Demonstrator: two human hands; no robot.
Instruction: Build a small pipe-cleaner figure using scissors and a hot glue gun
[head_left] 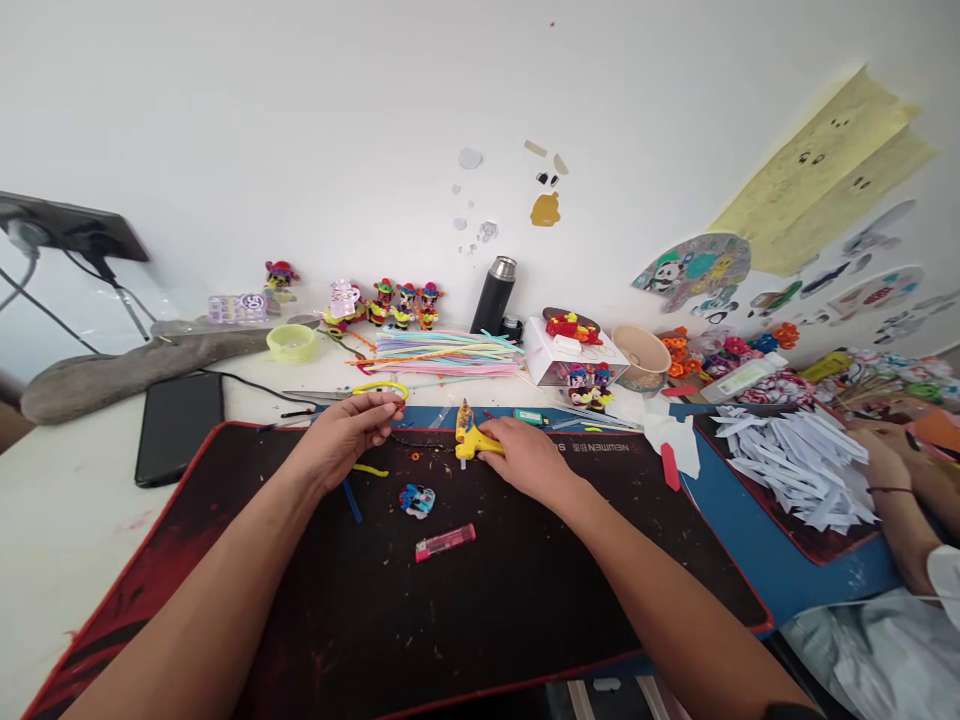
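Note:
My right hand [525, 458] is wrapped round the handle of a yellow glue gun [471, 440], whose nozzle points up and away from me. To its left, my left hand [352, 432] is closed in a pinch on a small reddish piece [400, 406], too small to make out fully. Just behind those fingers lie scissors with a yellow handle [390, 387]. On the black mat nearer me are a small blue-and-white figure piece [417, 501] and a pink lighter [445, 542]. A yellow fuzzy scrap [370, 470] and a blue strip [352, 502] lie below my left hand.
Pastel pipe cleaners [442, 352] lie along the back, before a black thermos [493, 296]. Several small figures [405, 304] stand by the wall. A phone [180, 428] is at left. White paper strips [799, 465] are heaped at right, beside another person's arm [896, 490].

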